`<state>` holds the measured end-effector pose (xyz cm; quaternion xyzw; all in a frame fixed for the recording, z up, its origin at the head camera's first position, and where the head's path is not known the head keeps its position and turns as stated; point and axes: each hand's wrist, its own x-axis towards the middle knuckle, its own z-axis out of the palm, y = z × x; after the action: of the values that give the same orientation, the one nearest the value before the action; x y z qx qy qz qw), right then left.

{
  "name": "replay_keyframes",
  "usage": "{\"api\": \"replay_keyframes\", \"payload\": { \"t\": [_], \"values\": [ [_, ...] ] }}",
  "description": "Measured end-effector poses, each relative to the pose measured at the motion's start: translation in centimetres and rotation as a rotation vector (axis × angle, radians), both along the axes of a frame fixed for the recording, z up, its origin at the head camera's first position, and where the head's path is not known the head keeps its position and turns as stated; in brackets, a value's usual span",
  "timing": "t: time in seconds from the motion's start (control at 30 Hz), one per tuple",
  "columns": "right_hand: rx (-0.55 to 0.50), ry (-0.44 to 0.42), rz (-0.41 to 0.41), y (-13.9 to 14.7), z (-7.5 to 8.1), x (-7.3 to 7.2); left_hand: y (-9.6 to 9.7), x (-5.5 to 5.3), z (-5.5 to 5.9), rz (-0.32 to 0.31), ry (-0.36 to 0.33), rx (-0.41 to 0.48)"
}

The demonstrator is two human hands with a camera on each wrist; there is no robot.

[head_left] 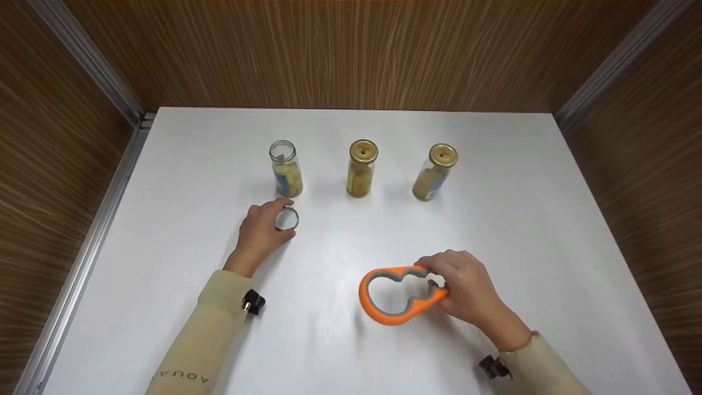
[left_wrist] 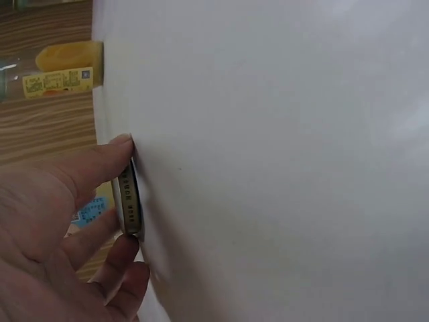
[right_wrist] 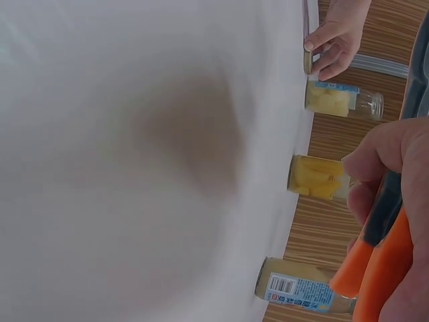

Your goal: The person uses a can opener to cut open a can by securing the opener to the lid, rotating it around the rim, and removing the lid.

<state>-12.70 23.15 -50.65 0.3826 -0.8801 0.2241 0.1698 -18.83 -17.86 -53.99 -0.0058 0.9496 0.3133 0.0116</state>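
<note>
The left hand (head_left: 262, 227) pinches a small round lid (head_left: 287, 219) by its rim, thumb on the near side and fingers on the far side, at or just above the tabletop (head_left: 521, 219) and on the near side of the lidless left jar (head_left: 288, 178). That grip suits the lid, which is probably light, stiff metal: its thin edge gives the only real purchase, and it could slip if pinched off-centre (the pale underside faces up in the head view).

The right hand (head_left: 466, 285) curls around the right end of an orange jar opener (head_left: 422, 305), its loop pointing left above the near part of the tabletop. It looks like stiff plastic, fairly light, with a scalloped grey lining that is likely rubbery and grippy; the handle end is the sound place to hold it.

Farther off, the middle jar (head_left: 360, 178) and right jar (head_left: 430, 178) wear gold lids. Filled glass would be heavier, smooth and breakable, best held around the body.
</note>
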Motion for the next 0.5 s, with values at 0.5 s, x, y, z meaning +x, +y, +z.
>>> {"api": "replay_keyframes", "payload": {
  "t": [0.5],
  "values": [
    [0.017,-0.017,-0.038,1.0,-0.4,0.0,2.2,0.7,1.9,0.002,0.155,-0.066]
  ]
}}
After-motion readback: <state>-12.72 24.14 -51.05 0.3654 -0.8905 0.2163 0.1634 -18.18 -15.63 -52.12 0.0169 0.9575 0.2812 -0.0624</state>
